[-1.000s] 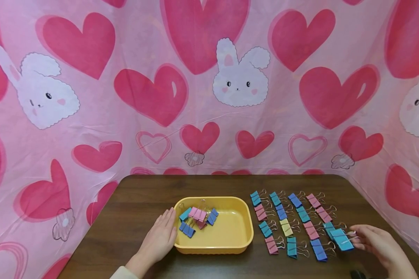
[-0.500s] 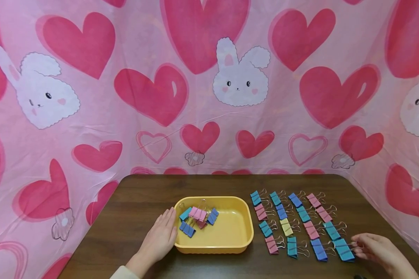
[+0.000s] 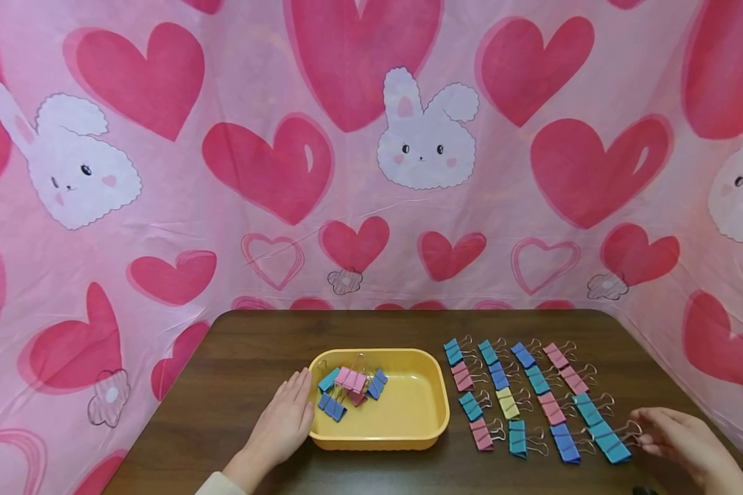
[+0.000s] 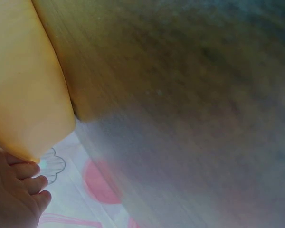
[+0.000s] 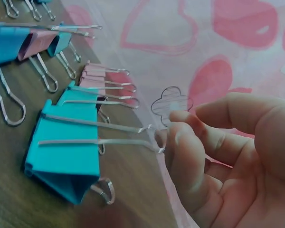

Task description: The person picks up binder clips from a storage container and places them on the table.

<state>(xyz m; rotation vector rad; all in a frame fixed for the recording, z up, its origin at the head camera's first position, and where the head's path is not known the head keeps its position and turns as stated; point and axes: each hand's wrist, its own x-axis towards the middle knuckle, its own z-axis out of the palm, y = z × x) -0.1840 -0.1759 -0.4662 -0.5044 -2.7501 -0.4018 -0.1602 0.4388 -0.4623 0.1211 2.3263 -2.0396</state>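
My left hand (image 3: 285, 419) lies with straight fingers along the left side of a yellow tray (image 3: 408, 438); in the left wrist view its fingers (image 4: 31, 180) touch the tray wall (image 4: 33, 80). Inside the tray lies a small heap of binder clips (image 3: 350, 379) in pink, blue and teal. My right hand (image 3: 681, 440) is just right of a teal binder clip (image 3: 609, 441) at the near end of the rightmost column. The right wrist view shows thumb and fingertips (image 5: 180, 137) beside the wire handles of that teal clip (image 5: 69, 147), fingers bent loosely.
Right of the tray, several binder clips stand in four columns, among them a yellow clip (image 3: 508, 403), a blue clip (image 3: 565, 443) and a pink clip (image 3: 481, 434). The brown table (image 3: 254, 344) ends at a pink heart-print cloth (image 3: 359, 206) behind.
My right hand has lowered the teal binder clip to the near end of the rightmost column and let go, drawing slightly right. My left hand and the tray have not moved.
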